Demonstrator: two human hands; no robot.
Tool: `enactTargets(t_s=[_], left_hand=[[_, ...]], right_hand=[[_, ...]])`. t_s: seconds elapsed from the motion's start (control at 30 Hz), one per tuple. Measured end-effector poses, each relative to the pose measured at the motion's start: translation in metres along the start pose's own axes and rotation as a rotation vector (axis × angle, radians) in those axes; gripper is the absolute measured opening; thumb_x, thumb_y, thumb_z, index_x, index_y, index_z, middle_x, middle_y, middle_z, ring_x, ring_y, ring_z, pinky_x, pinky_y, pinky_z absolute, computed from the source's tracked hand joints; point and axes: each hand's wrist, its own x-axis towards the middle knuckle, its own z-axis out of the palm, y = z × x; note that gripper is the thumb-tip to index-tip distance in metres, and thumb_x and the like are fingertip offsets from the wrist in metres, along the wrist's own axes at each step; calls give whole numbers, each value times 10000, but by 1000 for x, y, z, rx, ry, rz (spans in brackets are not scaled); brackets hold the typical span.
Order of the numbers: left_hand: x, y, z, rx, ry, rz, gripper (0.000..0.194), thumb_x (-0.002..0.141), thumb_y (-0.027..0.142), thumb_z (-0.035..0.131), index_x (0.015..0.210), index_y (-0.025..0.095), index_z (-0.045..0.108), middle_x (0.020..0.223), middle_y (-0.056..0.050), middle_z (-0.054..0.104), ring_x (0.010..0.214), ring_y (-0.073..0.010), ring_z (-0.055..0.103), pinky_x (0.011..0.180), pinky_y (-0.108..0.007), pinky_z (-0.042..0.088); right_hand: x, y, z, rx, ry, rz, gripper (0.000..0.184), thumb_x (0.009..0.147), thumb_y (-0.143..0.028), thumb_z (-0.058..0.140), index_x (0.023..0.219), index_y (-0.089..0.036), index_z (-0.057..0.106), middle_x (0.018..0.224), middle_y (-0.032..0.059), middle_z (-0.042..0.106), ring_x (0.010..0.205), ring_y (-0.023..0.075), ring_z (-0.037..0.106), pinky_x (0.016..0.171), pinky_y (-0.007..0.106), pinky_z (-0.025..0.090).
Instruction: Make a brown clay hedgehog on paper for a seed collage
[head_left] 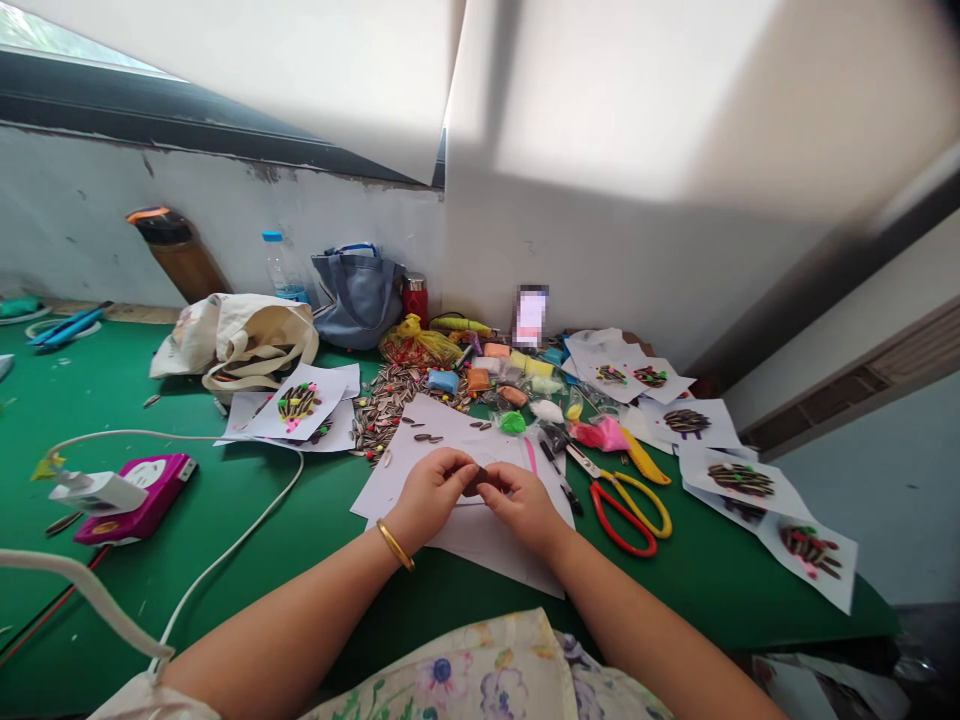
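Both forearms angle inward over the green table; the left hand and right hand, fingers curled nearly closed, pinch a small dark-brown lump between them, above white paper. From here, the water bottle's blue label is too small to read.

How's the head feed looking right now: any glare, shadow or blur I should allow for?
Head view: daylight glows bright through the white blind, its lower part shadowed; the phone is pixelated and unreadable; the dark brown piece pinched between the left hand and right hand shows little detail; the rightmost card looks slightly soft.
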Motion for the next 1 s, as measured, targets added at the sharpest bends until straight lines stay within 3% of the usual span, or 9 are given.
enactTargets(t_s=[0.1,0.17,0.27,0.37,0.5,0.63,0.83,1.0], left_hand=[[-1,-2,1,-4,-3,33,283,932,369,476,958,191,694,864,-48,707,810,-172,641,771,-312,516],[-1,-2,1,31,12,57,255,904,362,533,1029,207,692,938,-50,712,853,-178,642,788,-315,513],[-2,0,0,94,-7,60,150,836,333,626,869,208,701,845,-33,698,791,-176,632,722,-297,506],[-1,4,0,99,5,50,154,835,322,617,761,198,671,762,-25,674,747,-173,623,689,-289,497],[-1,3,0,-16,-25,23,176,868,329,579,799,193,668,755,-18,678,706,-156,640,686,-284,514],[-2,-1,1,1,0,33,211,832,311,636,1010,210,688,855,-23,702,779,-164,659,710,-286,519],[-2,4,0,50,-5,45,93,824,275,639,792,201,685,768,-14,686,739,-163,647,701,-283,513],[-2,3,0,3,19,39,141,851,300,605,903,194,681,857,-30,685,773,-161,636,698,-281,514]], right_hand=[[0,0,0,9,9,4,175,883,-234,516,864,-198,687,832,20,706,746,150,618,694,260,463],[0,0,1,-8,11,13,171,871,-211,514,825,-197,678,813,18,703,744,153,624,696,262,469],[0,-1,2,-34,-3,13,162,854,-194,527,810,-197,682,800,18,704,742,157,626,704,268,477],[0,-4,1,-23,-20,5,148,866,-230,553,867,-195,697,846,30,715,758,163,623,714,275,482],[0,-4,-1,-7,-16,-31,176,897,-245,521,858,-202,687,838,22,702,769,159,613,716,270,468],[-1,-2,0,-29,22,-10,190,888,-226,507,772,-202,655,766,7,677,724,152,602,674,257,449],[-1,-3,1,-20,-6,-2,145,869,-220,537,866,-204,681,834,17,704,764,160,625,708,265,465],[0,-4,0,-51,-6,-35,149,880,-220,540,837,-199,681,812,12,691,749,151,604,700,258,449]])
